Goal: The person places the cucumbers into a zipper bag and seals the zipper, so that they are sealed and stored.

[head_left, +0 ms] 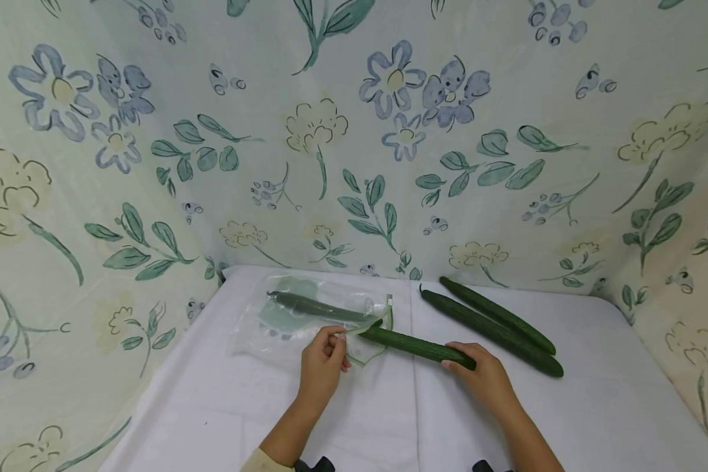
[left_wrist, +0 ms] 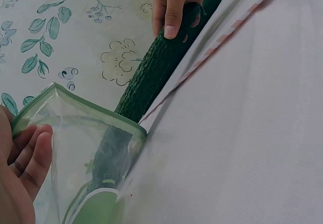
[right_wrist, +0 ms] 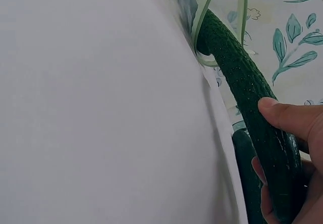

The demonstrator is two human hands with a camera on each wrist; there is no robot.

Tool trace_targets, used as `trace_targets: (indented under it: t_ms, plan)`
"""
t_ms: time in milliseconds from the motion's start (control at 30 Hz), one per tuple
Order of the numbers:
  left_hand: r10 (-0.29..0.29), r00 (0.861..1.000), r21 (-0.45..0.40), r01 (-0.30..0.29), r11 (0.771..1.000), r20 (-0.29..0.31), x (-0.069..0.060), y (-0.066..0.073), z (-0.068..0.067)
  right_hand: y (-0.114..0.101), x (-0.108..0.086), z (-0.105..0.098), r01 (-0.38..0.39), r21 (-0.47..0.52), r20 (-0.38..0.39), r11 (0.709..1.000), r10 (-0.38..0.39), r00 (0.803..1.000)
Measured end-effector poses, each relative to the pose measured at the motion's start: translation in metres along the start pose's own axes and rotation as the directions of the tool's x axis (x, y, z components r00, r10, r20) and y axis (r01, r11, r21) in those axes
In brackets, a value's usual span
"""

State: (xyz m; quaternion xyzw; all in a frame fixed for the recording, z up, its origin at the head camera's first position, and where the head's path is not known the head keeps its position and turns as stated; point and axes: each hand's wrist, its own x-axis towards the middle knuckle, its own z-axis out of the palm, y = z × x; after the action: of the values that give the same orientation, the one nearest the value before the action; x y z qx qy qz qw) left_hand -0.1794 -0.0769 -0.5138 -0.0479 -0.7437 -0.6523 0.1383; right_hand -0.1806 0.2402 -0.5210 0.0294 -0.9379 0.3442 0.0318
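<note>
A clear zip bag (head_left: 254,331) with a green edge lies on the table, one cucumber (head_left: 318,308) inside it. My left hand (head_left: 323,360) pinches the green rim (left_wrist: 96,105) at the bag's mouth and holds it apart. A second cucumber (head_left: 421,345) reaches into that mouth with its far end; in the left wrist view part of it shows through the plastic. My right hand (head_left: 480,373) grips this cucumber near its other end, thumb (right_wrist: 287,114) along one side and fingers curled under the other.
Two more cucumbers, one nearer (head_left: 495,333) and one farther (head_left: 498,314), lie side by side at the right of the table. A white cloth (head_left: 354,426) covers the table. Floral fabric (head_left: 342,144) hangs behind it and at both sides.
</note>
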Motion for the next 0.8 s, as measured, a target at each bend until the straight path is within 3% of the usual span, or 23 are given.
trace_targets:
  t_ms: [533,800]
  plan:
    - [-0.001,1.0,-0.006,0.001,1.0,-0.001,0.0,-0.003,-0.001,-0.013,0.013,0.022,0.021,-0.038,0.019,0.999,-0.02,1.0]
    - [-0.009,1.0,-0.005,0.009,1.0,0.0,0.001,-0.002,0.0,-0.015,0.018,0.022,-0.024,0.02,0.093,0.999,0.022,0.995]
